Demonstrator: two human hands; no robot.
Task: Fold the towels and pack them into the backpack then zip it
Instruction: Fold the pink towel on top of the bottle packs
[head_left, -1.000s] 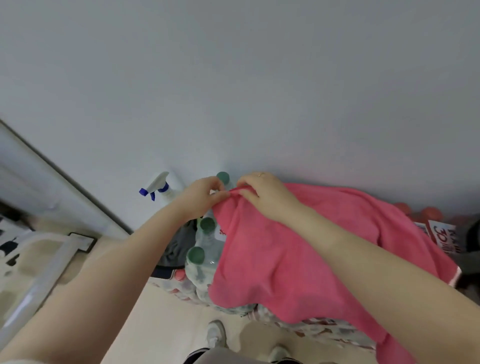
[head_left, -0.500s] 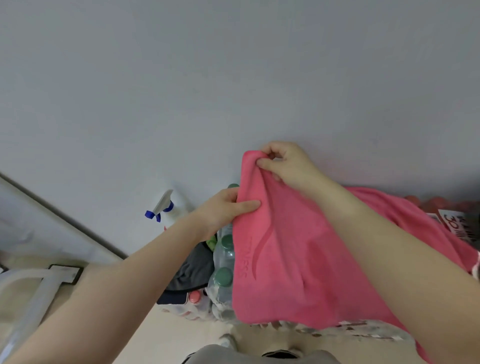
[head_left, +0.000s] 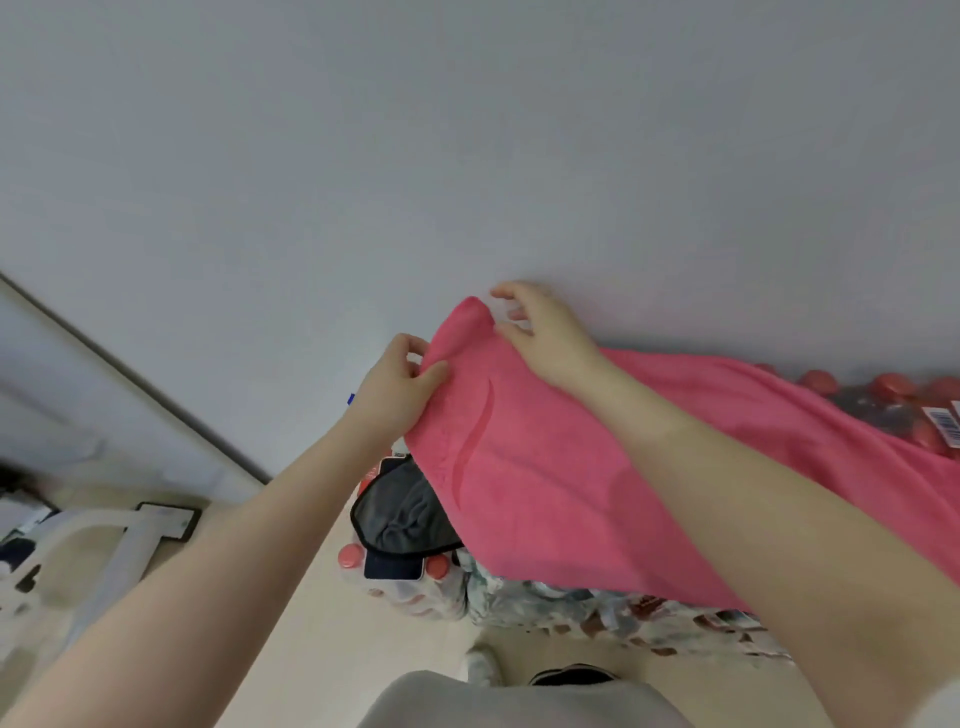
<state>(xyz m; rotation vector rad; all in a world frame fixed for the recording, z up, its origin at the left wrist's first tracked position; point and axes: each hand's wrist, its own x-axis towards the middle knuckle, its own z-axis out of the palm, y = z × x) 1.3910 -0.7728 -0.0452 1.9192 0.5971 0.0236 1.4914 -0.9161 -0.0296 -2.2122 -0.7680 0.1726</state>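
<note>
We held the pink towel (head_left: 597, 478) raised at twelve o'clock, above the bottle packs (head_left: 571, 603) — to find its edge. Left hand (head_left: 400, 395) pinched the corner; right hand (head_left: 545, 332) touched it, fingers spread.

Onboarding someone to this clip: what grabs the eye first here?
The big pink towel, spread from centre frame out to the right. The left hand pinches its near corner; the right hand touches its top edge with loose fingers. Below the towel's left edge lies a dark bag on packs of red-capped bottles.
</note>
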